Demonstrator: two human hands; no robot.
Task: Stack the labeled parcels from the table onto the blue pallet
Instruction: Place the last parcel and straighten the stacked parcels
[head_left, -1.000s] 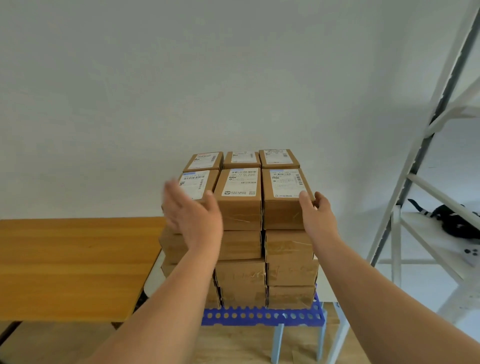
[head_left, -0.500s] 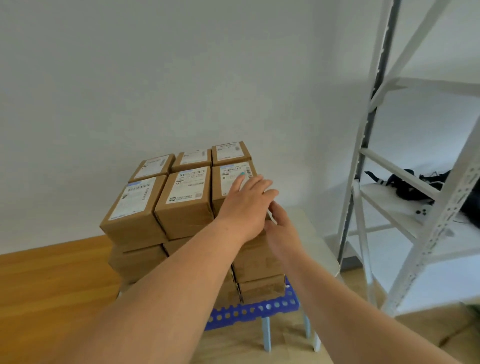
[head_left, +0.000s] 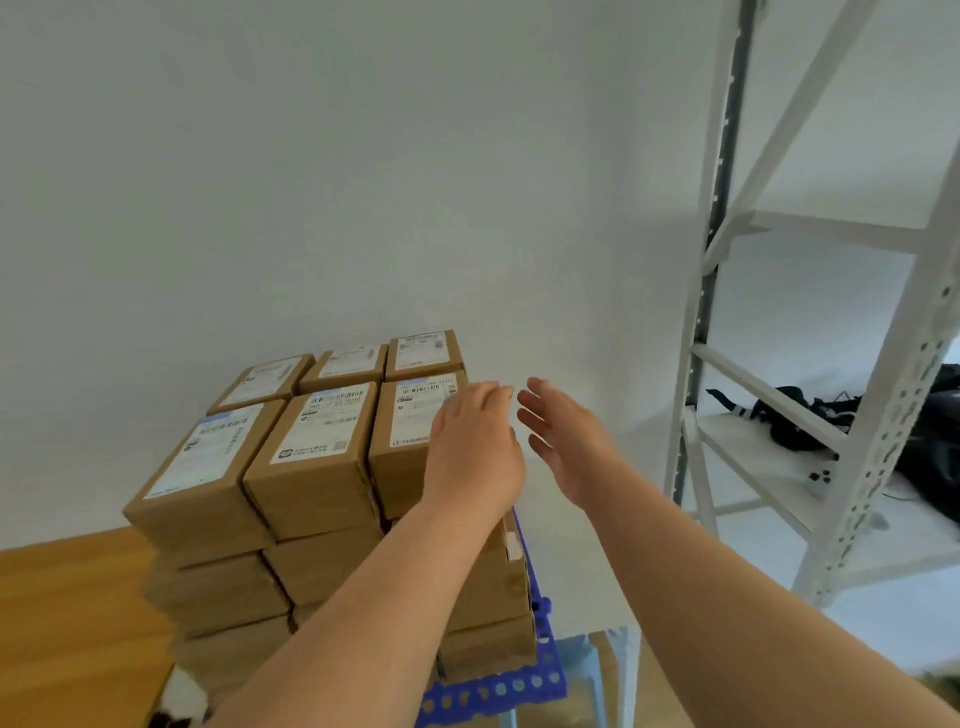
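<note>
Two bare forearms reached in from the near edge, and both hands were up by the right side of the stack. The left hand (head_left: 475, 457) hung over the near right parcel (head_left: 410, 441) of the top layer, fingers loosely bent and holding nothing; whether the fingertips actually touched the cardboard I could not tell, since the hand hid that corner. The right hand (head_left: 566, 441) floated just beside it, off the edge of the stack, palm turned inward, fingers spread and straight, empty, apart from the boxes. Below them the blue pallet (head_left: 540, 680) showed only along its perforated front right edge, the rest buried under the stack of parcels (head_left: 260, 519), brown cartons with white labels on top, six visible in the upper layer and several layers beneath, the lower ones partly masked by the left arm. The label print was too small to read. To the left lay a strip of wooden table (head_left: 67, 613). Farther right stood a white metal rack (head_left: 883, 415), cut off by the frame, with a dark heap on one shelf that I could not make out.
</note>
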